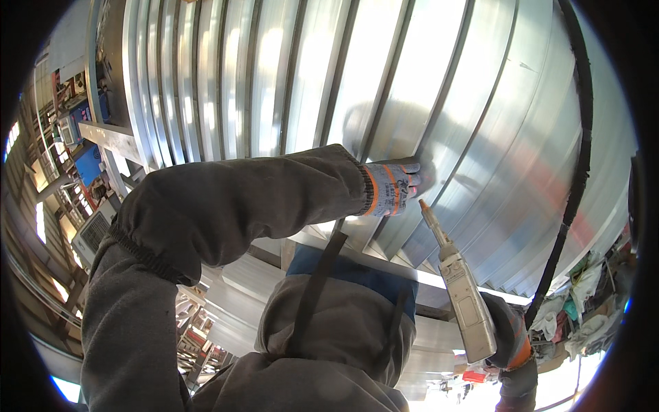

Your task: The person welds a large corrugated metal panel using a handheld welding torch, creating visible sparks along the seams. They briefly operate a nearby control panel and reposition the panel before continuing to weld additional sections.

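My left hand (392, 189), in a grey glove with orange bands, rests on the ribbed silver metal panel (384, 123). Its fingers lie against the bright surface and point right, holding nothing that I can see. Lower right, my right hand (509, 333), gloved too, is wrapped around a pale, long-bodied welding gun (467, 302). The gun's narrow copper-coloured tip points up and left, just short of my left fingertips and over the panel. My right fingers are partly hidden behind the gun's body.
A thick black cable (582, 158) arcs over the panel's right side down toward my right hand. Crumpled bags and scraps (583, 295) lie at the far right. On the left stand a metal frame beam (110, 137), blue equipment (88, 163) and a boxy unit (93, 230).
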Available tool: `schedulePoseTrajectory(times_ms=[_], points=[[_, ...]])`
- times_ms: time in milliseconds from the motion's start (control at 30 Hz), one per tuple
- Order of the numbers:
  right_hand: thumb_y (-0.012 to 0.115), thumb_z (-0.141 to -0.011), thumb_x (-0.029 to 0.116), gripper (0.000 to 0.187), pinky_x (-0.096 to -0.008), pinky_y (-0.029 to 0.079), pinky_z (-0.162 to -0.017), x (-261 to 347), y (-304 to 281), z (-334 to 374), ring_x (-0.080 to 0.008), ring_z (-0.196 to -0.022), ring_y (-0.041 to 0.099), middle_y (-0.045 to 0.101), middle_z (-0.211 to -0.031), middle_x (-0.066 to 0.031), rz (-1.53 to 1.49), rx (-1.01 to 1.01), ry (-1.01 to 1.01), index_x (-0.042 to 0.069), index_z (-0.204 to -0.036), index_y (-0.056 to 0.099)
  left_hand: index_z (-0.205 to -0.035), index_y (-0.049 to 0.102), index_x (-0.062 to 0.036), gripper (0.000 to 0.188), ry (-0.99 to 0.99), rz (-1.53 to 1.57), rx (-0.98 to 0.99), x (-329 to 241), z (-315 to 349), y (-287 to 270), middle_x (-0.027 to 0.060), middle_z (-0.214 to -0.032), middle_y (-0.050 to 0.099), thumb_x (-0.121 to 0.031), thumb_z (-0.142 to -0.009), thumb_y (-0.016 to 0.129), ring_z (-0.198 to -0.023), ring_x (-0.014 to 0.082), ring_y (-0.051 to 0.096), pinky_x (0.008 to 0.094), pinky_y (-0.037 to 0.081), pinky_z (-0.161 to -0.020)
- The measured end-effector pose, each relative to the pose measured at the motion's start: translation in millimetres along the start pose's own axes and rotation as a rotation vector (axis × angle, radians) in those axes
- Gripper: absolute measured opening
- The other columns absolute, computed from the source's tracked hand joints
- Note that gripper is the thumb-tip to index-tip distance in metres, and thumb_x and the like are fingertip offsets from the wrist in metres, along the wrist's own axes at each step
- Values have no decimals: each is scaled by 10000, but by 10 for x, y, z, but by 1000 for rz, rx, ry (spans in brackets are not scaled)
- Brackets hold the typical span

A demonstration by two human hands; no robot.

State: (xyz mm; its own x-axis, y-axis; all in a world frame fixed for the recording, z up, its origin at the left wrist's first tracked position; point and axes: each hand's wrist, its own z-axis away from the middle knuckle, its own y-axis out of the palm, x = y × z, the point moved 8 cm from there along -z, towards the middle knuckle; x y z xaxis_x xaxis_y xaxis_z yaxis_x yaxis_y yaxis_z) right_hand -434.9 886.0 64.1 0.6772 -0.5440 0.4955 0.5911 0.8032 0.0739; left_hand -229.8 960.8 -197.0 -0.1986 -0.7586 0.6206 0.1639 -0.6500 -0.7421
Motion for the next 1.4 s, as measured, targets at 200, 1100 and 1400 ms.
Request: schedulePoseTrajectory(times_ms=[200, 1100, 1400], points=[[832, -840, 163, 625, -344, 543, -968, -38, -3, -87, -220, -1106, 689, 693, -1241, -135, -20, 105, -47, -11, -1380, 569, -1189, 639, -168, 269, -33, 154, -53, 129, 44, -116, 22, -1349, 611, -344, -1013, 538, -1227, 220, 569, 400, 450, -988], [612, -1008, 270, 512, -300, 586, -633, -211, 17, -105, -177, -793, 720, 705, -1023, -117, -199, 283, 231, -18, -1420, 514, -1135, 671, -158, 255, -103, -40, -165, 71, 47, -245, 36, -1320, 644, -375, -1025, 595, -1032, 164, 661, 331, 576, -805], [609, -1039, 210, 424, -312, 503, -809, -1040, 586, -159, -146, -934, 628, 690, -1130, -83, -573, 381, 138, 33, -1416, 527, -1164, 682, -126, 251, 380, -1352, -7, -68, -34, -10, 85, -1203, 713, -324, -1012, 652, -857, 141, 691, 241, 598, -617]])
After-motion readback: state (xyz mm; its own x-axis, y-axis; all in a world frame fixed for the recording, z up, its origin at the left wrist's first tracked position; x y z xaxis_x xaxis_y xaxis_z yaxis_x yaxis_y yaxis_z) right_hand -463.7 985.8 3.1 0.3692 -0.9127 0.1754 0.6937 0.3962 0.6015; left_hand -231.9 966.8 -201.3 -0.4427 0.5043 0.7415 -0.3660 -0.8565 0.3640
